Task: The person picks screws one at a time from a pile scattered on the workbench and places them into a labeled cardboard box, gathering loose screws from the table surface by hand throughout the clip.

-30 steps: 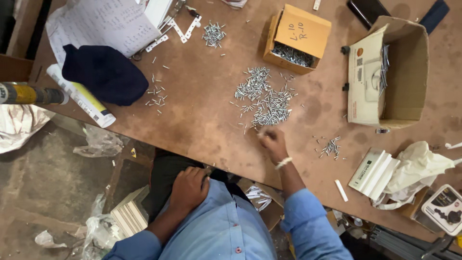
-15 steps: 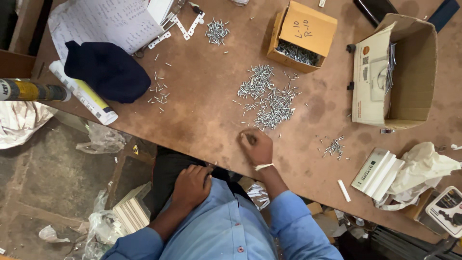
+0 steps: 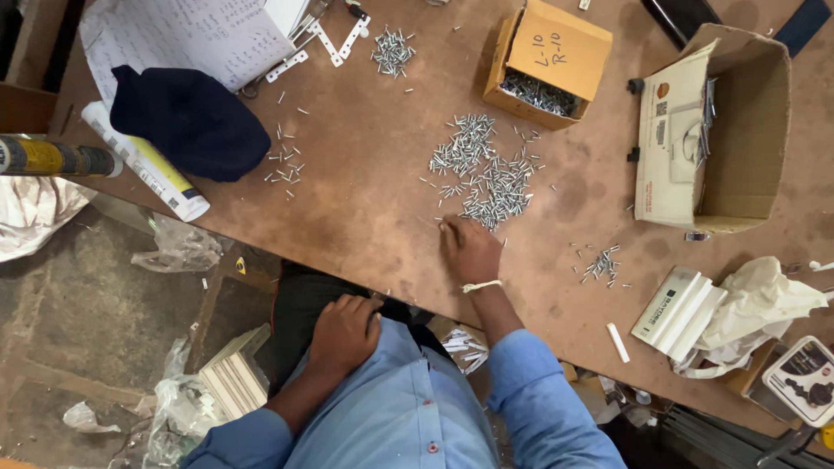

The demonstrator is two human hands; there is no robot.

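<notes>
**A small hardware workshop**

This is a workshop. The worn brown tabletop (image 3: 365, 200) carries loose metal screws (image 3: 486, 174) heaped just ahead of the right grip (image 3: 470, 252). Farther ahead stands a small cardboard box (image 3: 546, 61) filled with more screws. To the right sits a larger open carton (image 3: 712, 130) holding metal fittings. White metal brackets (image 3: 326, 39) lie ahead to the left. Below the left grip (image 3: 345, 333), the bare concrete floor (image 3: 78, 321) is strewn with plastic scraps.

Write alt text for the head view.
Seen from above, a person's right hand rests on a brown table at the edge of a pile of small metal screws; the left hand lies in their lap.
</notes>
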